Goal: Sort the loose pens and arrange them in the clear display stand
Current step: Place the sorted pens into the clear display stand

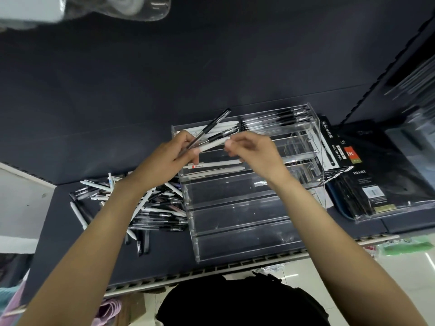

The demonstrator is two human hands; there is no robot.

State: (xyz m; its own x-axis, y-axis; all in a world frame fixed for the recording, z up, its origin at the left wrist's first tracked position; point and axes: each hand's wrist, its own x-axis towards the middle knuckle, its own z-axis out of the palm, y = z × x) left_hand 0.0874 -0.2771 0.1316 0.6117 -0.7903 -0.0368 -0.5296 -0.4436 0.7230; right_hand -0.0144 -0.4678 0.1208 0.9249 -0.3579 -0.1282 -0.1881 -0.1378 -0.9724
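left hand (174, 154) clamped on several pens (207, 135) | right hand (254, 149) pinching white pen's end | above clear display stand (237, 208)

Two bare forearms rise from the lower corners of the frame toward its middle; no sleeves, watch, bracelet or rings show on either; the left hand (175, 154) and right hand (255, 150) are ungloved, with short plain fingernails visible on the thumbs; at the bottom centre of the frame a rounded mass of black clothing (242, 302) covers the torso, plain and without visible markings.
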